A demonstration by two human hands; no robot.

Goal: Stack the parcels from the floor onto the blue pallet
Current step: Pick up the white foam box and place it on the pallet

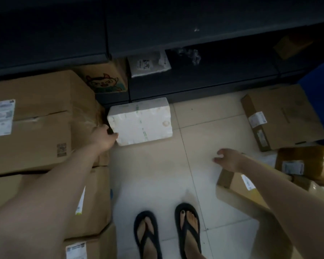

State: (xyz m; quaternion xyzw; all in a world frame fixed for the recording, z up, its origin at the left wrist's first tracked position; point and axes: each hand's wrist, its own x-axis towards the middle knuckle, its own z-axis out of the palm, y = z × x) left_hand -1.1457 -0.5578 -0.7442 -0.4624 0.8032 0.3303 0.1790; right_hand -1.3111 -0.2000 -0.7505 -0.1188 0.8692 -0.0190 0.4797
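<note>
I log the left hand [103, 136] gripping the white foam parcel's [140, 121] near corner on the tiled floor [157, 174], right hand [229, 159] open, empty; several cardboard parcels [282, 116] remain unstacked.

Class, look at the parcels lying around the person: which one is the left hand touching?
The white foam box on the floor tiles. The left hand is at its near left corner; every other parcel is brown cardboard or out of hand's reach.
</note>
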